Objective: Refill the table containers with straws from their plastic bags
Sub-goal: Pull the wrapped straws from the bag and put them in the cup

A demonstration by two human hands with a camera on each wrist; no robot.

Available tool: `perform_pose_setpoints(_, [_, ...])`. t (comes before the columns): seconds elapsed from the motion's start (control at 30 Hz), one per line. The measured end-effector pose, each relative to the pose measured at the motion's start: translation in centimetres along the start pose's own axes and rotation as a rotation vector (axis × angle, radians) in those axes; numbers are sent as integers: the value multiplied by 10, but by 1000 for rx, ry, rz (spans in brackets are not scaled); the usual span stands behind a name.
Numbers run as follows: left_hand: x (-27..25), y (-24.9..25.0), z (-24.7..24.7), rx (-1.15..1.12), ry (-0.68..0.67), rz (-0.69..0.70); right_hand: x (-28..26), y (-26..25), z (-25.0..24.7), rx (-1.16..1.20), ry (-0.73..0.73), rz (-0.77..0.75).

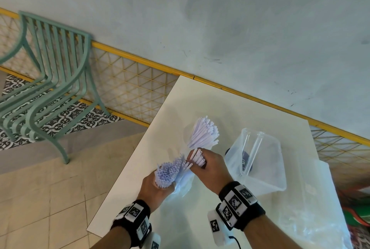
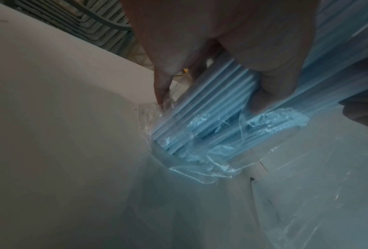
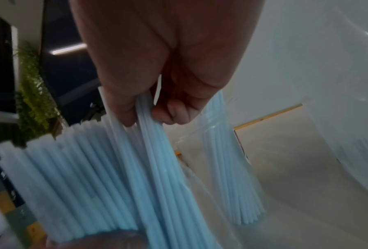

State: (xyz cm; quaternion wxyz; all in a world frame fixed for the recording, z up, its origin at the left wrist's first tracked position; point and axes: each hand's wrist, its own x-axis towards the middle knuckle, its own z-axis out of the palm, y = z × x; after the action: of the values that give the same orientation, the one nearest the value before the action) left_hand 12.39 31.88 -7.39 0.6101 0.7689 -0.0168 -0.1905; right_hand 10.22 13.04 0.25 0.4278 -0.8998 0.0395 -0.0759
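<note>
My left hand (image 1: 160, 185) grips a thick bundle of white straws (image 1: 169, 171) that is still partly in its clear plastic bag (image 2: 200, 161), low over the white table (image 1: 200, 100). My right hand (image 1: 204, 165) pinches a smaller bunch of straws (image 1: 198, 157) drawn from that bundle, as the right wrist view shows (image 3: 164, 160). Just beyond it, another bunch of straws (image 1: 204, 134) fans out; in the right wrist view these straws (image 3: 232, 176) stand behind a clear wall. A clear rectangular container (image 1: 270, 172) with a divider lies tilted to the right.
A large crumpled clear plastic bag (image 1: 312, 208) covers the table's right side. A green metal chair (image 1: 50, 88) stands on the floor at the left, before a yellow mesh fence (image 1: 130, 88). The table's left edge runs close to my left wrist.
</note>
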Motion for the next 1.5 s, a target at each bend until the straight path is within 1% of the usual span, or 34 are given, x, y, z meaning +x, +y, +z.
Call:
perform_pose_setpoints(0.17, [1,0,0,31,-8,-6,4,-4,-6,11,47,-5])
perform_pose_setpoints(0.3, [1,2,0,39,-3,-6,4,-7,-5,10,-27,-66])
perform_pose_setpoints(0.33, [0,3,0,46,-3,-2,4,-7,-5,1,-24,-71])
perform_pose_setpoints(0.43, [0,4,0,55,-10,3,6,-10,-7,12,33,-27])
perform_pose_setpoints(0.5, [0,3,-1,49,-10,-1,8,-13,-9,24,39,-11])
perform_pose_setpoints(0.67, [1,3,-1,84,-5,5,11,-18,-14,36,32,-14])
perform_pose_setpoints(0.8, [1,3,0,107,0,5,16,-22,-21,10,79,-45])
perform_pose_setpoints(0.93, [4,0,2,104,12,-9,27,-36,-38,-11,89,-80])
perform_pose_setpoints(1.17, [4,-3,2,97,20,-28,49,-68,-81,-47,67,-64])
perform_pose_setpoints(1.3, [2,0,3,69,30,-40,64,-81,-109,-83,114,-64])
perform_pose_setpoints(1.37, [2,2,4,61,41,-47,73,-84,-121,-64,150,-79])
perform_pose_setpoints(1.5, [1,3,4,48,27,-59,89,-76,-125,-53,187,-84])
